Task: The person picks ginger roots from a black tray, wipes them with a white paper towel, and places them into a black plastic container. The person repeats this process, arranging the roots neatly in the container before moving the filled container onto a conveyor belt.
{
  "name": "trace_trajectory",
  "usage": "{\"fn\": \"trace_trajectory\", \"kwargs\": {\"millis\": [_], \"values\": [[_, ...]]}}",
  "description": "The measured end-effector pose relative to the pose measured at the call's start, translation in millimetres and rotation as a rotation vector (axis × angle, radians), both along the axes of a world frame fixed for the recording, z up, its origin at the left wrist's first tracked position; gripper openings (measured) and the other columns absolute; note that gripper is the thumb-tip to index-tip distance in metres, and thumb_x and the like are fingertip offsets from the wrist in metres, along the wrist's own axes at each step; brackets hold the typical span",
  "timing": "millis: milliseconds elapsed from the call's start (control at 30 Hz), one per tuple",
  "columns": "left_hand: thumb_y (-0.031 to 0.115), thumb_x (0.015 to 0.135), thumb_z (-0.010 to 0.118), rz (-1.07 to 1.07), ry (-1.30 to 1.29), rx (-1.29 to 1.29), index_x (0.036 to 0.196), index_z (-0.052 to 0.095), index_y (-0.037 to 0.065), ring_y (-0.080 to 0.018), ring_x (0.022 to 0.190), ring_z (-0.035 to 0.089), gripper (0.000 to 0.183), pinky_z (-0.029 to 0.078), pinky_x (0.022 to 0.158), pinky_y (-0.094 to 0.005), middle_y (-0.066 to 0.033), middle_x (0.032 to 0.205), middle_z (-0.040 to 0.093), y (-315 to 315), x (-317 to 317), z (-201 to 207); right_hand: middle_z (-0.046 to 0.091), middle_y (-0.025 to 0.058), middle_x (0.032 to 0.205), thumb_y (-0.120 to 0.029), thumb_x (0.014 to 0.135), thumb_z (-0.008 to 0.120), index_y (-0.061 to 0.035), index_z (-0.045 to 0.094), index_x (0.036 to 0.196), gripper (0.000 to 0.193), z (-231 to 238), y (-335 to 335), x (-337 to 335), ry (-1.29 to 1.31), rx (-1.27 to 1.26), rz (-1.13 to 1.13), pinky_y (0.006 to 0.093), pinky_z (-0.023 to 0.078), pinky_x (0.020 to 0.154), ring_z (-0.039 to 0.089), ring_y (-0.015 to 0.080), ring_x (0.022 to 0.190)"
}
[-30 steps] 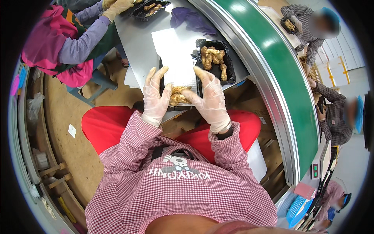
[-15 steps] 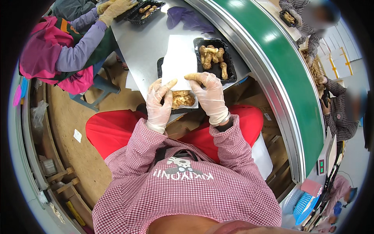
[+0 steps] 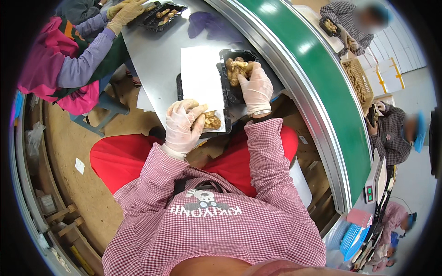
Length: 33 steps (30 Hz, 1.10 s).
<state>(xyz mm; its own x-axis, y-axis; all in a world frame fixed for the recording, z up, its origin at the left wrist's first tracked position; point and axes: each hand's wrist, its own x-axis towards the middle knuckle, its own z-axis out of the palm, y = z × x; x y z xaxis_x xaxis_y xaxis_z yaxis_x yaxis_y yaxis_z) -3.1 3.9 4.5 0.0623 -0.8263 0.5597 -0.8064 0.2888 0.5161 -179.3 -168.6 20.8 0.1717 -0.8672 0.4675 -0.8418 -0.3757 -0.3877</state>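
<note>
Along our right curves the green conveyor (image 3: 313,55), its metal rail bordering the steel table (image 3: 154,60). Toward the table's near right corner sits the right-hand tray (image 3: 235,95); beside it, the front tray (image 3: 179,87) sits right at the near edge, where a tug toward us could tip it off. The white sheet (image 3: 200,69) covers most of the front tray and could slip if a sleeve catches it. Our right hand (image 3: 251,78) reaches into the right-hand tray, thumb apart from bent fingers around the loose mushrooms (image 3: 235,69); squeezing hard might snap a stem. Our left hand (image 3: 183,125) curls at the sheet's near left corner; whether it pinches paper, we cannot tell. Next to its thumb, a brown mushroom (image 3: 212,122) shows in the front tray's near end.
</note>
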Motion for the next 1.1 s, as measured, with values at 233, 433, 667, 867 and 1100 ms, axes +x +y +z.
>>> {"fn": "trace_trajectory", "kwargs": {"millis": [233,433,667,867,1100], "values": [[0.006,0.081,0.068,0.049,0.029,-0.027,0.111,0.072,0.014,-0.0294,0.104,0.059,0.031,0.04,0.095,-0.044,-0.0081,0.108,0.063,0,-2,-6,0.066,0.0115,0.092,-0.012,0.08,0.068,-0.0077,0.07,0.091,0.011,44,12,-27,-0.172,-0.063,0.068,0.043,0.053,0.079,0.066,0.0323,0.089],[0.011,0.081,0.069,0.04,0.008,-0.053,0.109,0.072,0.014,-0.0313,0.102,0.059,0.029,0.041,0.094,-0.0456,-0.0091,0.106,0.062,-2,-2,-7,0.067,0.0081,0.104,0.003,0.086,0.069,-0.0036,0.066,0.122,0.037,25,12,-12,-0.379,0.289,0.432,0.0283,0.055,0.084,0.069,0.0179,0.094],[0.008,0.081,0.068,0.048,0.023,-0.062,0.11,0.072,0.014,-0.0306,0.102,0.059,0.03,0.041,0.095,-0.0448,-0.009,0.107,0.062,-2,-2,-7,0.071,0.0131,0.097,-0.023,0.081,0.076,-0.0142,0.075,0.098,0.019,9,20,-26,0.129,0.037,0.248,0.045,0.054,0.079,0.068,0.0325,0.088],[0.007,0.081,0.068,0.043,0.034,-0.071,0.109,0.072,0.014,-0.0307,0.102,0.059,0.029,0.042,0.094,-0.0449,-0.0093,0.106,0.062,0,-3,-2,0.071,0.0084,0.091,-0.019,0.083,0.077,-0.0108,0.072,0.103,0.023,21,36,-14,-0.3,0.167,0.27,0.0367,0.053,0.076,0.066,0.0243,0.084],[0.004,0.079,0.07,0.125,0.147,-0.166,0.111,0.062,0.009,-0.0331,0.105,0.059,0.034,0.043,0.098,-0.0465,-0.0121,0.111,0.061,2,-9,-20,0.069,0.0105,0.091,-0.016,0.084,0.073,-0.0071,0.074,0.1,0.018,29,61,3,-0.167,0.6,0.634,0.0363,0.052,0.078,0.066,0.0273,0.086]]}}
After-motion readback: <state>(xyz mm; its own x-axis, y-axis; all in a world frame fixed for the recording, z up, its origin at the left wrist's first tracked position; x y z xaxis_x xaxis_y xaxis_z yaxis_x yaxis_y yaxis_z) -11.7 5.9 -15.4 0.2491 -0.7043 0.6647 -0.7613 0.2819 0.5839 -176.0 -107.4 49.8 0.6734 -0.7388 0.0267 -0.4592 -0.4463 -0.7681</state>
